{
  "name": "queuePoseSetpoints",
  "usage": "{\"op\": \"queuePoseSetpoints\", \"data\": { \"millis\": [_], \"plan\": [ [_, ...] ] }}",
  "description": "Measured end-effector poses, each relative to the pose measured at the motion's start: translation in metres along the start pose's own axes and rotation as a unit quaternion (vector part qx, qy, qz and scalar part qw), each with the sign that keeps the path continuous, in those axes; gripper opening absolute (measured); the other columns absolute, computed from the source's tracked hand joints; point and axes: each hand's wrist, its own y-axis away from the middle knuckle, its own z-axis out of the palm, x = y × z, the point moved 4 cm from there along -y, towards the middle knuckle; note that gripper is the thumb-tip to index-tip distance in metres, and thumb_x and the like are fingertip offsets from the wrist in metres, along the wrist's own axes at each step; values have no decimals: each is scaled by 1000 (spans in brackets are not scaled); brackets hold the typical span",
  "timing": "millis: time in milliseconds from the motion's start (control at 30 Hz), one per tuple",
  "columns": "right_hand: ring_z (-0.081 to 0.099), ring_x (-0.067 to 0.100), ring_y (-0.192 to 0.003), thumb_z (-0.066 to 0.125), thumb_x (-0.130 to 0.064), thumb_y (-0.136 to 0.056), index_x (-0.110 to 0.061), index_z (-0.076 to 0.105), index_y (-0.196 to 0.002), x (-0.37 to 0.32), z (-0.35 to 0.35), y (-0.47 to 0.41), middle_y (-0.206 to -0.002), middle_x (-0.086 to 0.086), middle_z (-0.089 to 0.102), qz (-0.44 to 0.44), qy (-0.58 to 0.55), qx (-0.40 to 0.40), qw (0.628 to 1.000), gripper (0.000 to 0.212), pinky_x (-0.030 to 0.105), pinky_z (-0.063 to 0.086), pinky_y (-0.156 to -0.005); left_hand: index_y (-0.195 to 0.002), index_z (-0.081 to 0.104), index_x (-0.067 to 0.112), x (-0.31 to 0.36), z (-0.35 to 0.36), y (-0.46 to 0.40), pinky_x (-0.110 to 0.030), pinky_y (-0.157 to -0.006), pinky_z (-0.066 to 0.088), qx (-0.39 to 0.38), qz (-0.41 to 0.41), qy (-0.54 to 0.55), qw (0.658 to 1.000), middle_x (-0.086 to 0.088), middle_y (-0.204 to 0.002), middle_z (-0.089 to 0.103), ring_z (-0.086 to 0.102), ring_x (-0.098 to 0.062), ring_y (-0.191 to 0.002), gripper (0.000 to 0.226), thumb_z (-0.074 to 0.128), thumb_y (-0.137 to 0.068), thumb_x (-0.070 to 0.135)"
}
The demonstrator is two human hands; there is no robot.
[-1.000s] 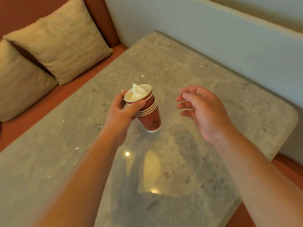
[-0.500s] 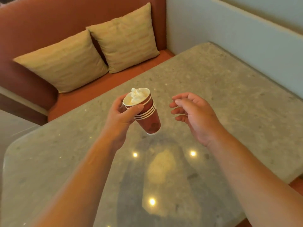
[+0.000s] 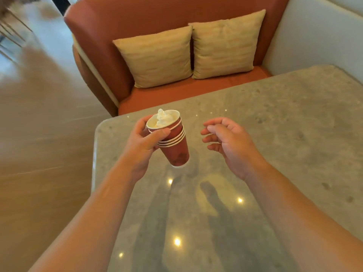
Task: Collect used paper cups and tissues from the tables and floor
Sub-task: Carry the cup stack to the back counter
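The speckled grey stone table [image 3: 275, 118] now shows its left edge; the view has swung left. The left hand [image 3: 141, 142] grips the stacked red paper cups [image 3: 172, 142] holding crumpled white tissue [image 3: 162, 118]; the right hand [image 3: 229, 142] hangs loosely curled, empty, probably seeking more litter.

No writing, label, brand or number can be read anywhere here; the dark mark on the stacked red paper cups [image 3: 175, 152] is too blurred.

blurred floor [image 3: 39, 134], table [image 3: 294, 134] cut off right
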Motion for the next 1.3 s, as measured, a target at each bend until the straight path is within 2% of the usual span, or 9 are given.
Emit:
{"op": "queuePoseSetpoints", "data": {
  "millis": [100,267,367,500,633,800,1000,1200,1300],
  "plan": [
    [65,12,-75,57,-29,-77,-26,69,-88,6,59,10,-83,-4,73,4,14,-27,1000,16,29,47,-64,-125,59,20,3,-58,13,-25,-72,53,25,7,19,999,9,-97,75,70,-5,-87,59,74,-69,21],
    [65,11,-75,56,-30,-78,-25,69,-91,13,138,23,-83,-5,73,-2,35,-63,997,19,26,48,-63,-123,60,25,-1,-135,30,-21,-68,54,33,9,32,999,11,-97,76,71,-3,-88,59,79,-68,22],
    [66,12,-77,57,-31,-78,-25,69,-92,17,172,33,-85,-4,73,-2,46,-75,996,20,28,48,-65,-117,62,28,-2,-169,41,-20,-67,55,35,11,43,998,12,-95,76,72,-3,-88,65,84,-56,31],
    [66,11,-77,57,-30,-78,-26,70,-90,23,205,47,-83,-6,74,0,53,-85,995,18,29,49,-66,-120,61,25,-4,-205,56,-19,-66,55,48,10,62,997,10,-97,76,72,-5,-88,70,84,-55,33],
    [66,12,-78,57,-32,-78,-27,70,-90,26,223,58,-84,-5,73,6,64,-97,993,18,29,49,-67,-125,60,21,-13,-225,72,-21,-65,55,66,6,81,994,5,-99,76,72,-7,-87,74,84,-55,31],
    [67,12,-78,58,-32,-78,-26,70,-91,27,233,63,-86,-5,74,8,72,-111,991,19,28,49,-66,-121,61,23,-20,-236,86,-21,-63,55,79,4,99,992,5,-97,76,72,-7,-84,69,84,-57,30],
    [66,12,-77,57,-32,-77,-26,69,-90,22,245,68,-84,-5,73,5,67,-150,986,19,27,49,-65,-125,60,28,-22,-247,109,-21,-64,55,135,10,99,986,7,-103,76,73,-6,-90,73,86,-56,34],
    [67,10,-75,57,-25,-85,-25,69,-92,19,265,76,-82,-7,74,-10,67,-187,980,14,25,51,-64,-131,58,27,-16,-256,129,-24,-70,56,157,32,107,981,4,-113,74,71,-9,-98,77,86,-59,36],
    [66,14,-77,57,-23,-85,-24,70,-92,19,279,82,-83,-4,74,-5,57,-187,981,15,27,51,-65,-127,60,28,-16,-271,143,-24,-72,56,167,36,111,979,5,-112,74,71,-10,-99,71,85,-60,34]
  ]
}}
